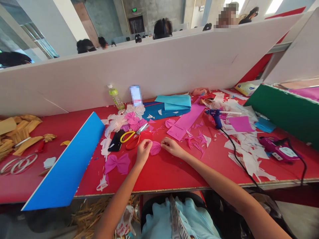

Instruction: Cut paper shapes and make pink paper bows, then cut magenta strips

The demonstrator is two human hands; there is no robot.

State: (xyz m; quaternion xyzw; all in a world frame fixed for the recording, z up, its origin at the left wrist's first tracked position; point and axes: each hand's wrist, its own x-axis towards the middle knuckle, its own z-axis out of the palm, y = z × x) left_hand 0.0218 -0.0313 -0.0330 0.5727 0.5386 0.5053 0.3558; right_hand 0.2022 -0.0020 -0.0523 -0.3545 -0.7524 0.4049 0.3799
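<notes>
Between my two hands a pink paper petal (156, 148) is stretched just above the red table. My left hand (144, 151) pinches its left edge, and my right hand (171, 147) pinches the right edge. To the left of my left hand lie scissors (132, 136) with one yellow and one red handle, beside a black phone (116, 140). Nearer the front edge is a pink paper bow shape (117, 163). Beyond my hands are a long pink paper strip (185, 122), another loose pink petal (170, 123) and pink offcuts (195, 141).
A blue panel (72, 166) stands at left, a green panel (286, 116) at right. A glue gun (216, 117) trails its black cord across white scraps (246, 152). A bottle (116, 98), a lit phone (136, 95) and folded turquoise paper (175, 102) sit by the white partition (159, 69).
</notes>
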